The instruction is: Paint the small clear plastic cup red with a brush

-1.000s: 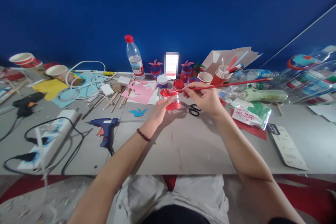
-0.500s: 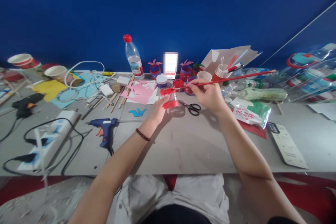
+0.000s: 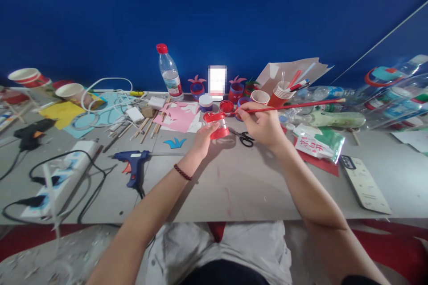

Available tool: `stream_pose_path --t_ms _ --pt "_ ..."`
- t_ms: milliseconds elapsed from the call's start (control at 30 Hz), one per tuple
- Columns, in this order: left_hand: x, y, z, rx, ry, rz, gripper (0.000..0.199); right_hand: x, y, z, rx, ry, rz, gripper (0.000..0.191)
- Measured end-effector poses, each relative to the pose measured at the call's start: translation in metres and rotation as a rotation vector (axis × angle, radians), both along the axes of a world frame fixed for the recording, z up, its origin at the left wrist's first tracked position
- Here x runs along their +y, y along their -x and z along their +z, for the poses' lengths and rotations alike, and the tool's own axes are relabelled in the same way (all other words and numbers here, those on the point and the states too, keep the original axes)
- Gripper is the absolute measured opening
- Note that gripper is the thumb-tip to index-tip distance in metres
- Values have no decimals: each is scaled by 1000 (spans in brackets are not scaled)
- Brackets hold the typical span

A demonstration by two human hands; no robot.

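Observation:
My left hand [image 3: 202,140] is closed around a small clear plastic piece with red painted bands [image 3: 220,132], held just above the table. My right hand [image 3: 261,121] pinches a long red paintbrush [image 3: 297,105], whose handle points off to the right. The brush's bristle end is at the fingers' left side, close to an open jar of red paint [image 3: 226,107]; the tip is too small to make out. Black scissors [image 3: 246,139] lie beneath, beside my right hand. A white-lidded jar [image 3: 206,103] stands behind the held piece.
A blue glue gun [image 3: 133,164] and blue paper cutout [image 3: 174,143] lie left. Behind stand a water bottle [image 3: 171,78] and paper cups [image 3: 260,97]. A power strip [image 3: 63,178] with cables is far left, a phone [image 3: 366,185] and plastic bottles [image 3: 337,119] right.
My right hand and the brush have shifted slightly left and down, with the brush's far end lower. The piece in my left hand is tilted a little differently.

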State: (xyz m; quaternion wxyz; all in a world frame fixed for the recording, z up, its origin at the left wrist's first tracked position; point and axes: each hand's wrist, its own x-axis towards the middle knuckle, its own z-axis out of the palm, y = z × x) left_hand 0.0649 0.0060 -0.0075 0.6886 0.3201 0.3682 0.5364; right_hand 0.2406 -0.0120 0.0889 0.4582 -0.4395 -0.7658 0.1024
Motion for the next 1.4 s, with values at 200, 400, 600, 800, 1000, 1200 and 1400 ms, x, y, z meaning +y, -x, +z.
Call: stream_pose_path --t_ms 200,400,600,800,1000,1200,1400 --pt "-4 -3 -1 113 34 78 44 -12 12 -1 -107 -50 17 17" --pt "-4 -4 -2 181 46 100 42 -19 20 -1 -71 -29 40 18" --pt "-5 -5 2 184 39 91 43 -14 20 -3 58 -23 131 19" --pt "-7 -5 4 180 29 83 46 -9 20 -6 37 -13 102 18" --pt "-5 -4 -3 114 22 75 42 -7 17 -3 38 -10 94 19" --pt "-2 -2 -7 41 -3 61 41 -6 11 1 25 -30 58 19" --pt "-1 -2 -3 -29 13 54 41 -3 1 3 -17 -69 -13 18"
